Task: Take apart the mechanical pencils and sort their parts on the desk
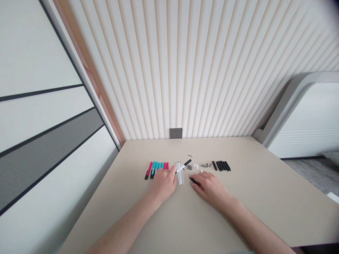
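Observation:
My left hand (pixel 164 181) is closed round a white ballpoint pen (pixel 180 168) with a black grip, its tip pointing up and to the right. Under the pen lie several thin white refills (pixel 180 178). A short black tube-shaped pen part (pixel 194 181) sits between the thumb and fingers of my right hand (pixel 210 185), low over the table. Close to those fingertips is a small white piece (pixel 201 171). Pink and teal pen barrels (pixel 159 165) with black ends stand in a row beyond my left hand, which partly covers them.
Behind my hands lie small grey parts (pixel 189 167), white parts (pixel 195 166) and metal springs or clips (pixel 206 165), too small to tell. Several black tubes (pixel 224 165) line up at the right. A wall socket (pixel 176 133) is above the back edge of the beige table (pixel 185 218).

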Tool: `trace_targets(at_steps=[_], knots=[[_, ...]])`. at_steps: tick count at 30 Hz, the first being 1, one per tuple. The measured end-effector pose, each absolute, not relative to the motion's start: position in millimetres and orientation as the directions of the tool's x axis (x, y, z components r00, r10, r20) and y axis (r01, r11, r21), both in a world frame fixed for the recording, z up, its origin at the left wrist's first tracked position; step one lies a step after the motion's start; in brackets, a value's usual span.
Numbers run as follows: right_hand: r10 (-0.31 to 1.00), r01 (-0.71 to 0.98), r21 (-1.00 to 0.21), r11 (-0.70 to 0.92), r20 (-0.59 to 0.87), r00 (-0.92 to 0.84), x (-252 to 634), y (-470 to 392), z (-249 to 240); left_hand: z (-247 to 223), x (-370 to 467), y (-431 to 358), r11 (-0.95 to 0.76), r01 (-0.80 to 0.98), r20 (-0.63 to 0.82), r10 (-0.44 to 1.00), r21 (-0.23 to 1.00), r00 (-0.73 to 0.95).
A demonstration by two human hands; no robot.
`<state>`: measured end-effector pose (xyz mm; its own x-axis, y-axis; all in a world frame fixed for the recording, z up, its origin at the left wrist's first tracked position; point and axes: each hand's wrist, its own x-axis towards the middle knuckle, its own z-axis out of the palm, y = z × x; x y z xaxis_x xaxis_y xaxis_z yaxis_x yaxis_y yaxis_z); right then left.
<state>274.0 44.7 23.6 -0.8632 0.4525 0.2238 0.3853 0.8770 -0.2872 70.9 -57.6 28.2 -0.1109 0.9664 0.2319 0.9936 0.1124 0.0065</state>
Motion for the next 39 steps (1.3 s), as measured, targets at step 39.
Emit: trace_targets(at_steps=[39], knots=[[0.649, 0.624, -0.281, 0.729, -0.006, -0.761, 187.6, 87.0, 52.1, 23.3, 55.7, -66.4, 0.164, 0.982, 0.185, 0.967, 0.089, -0.178]])
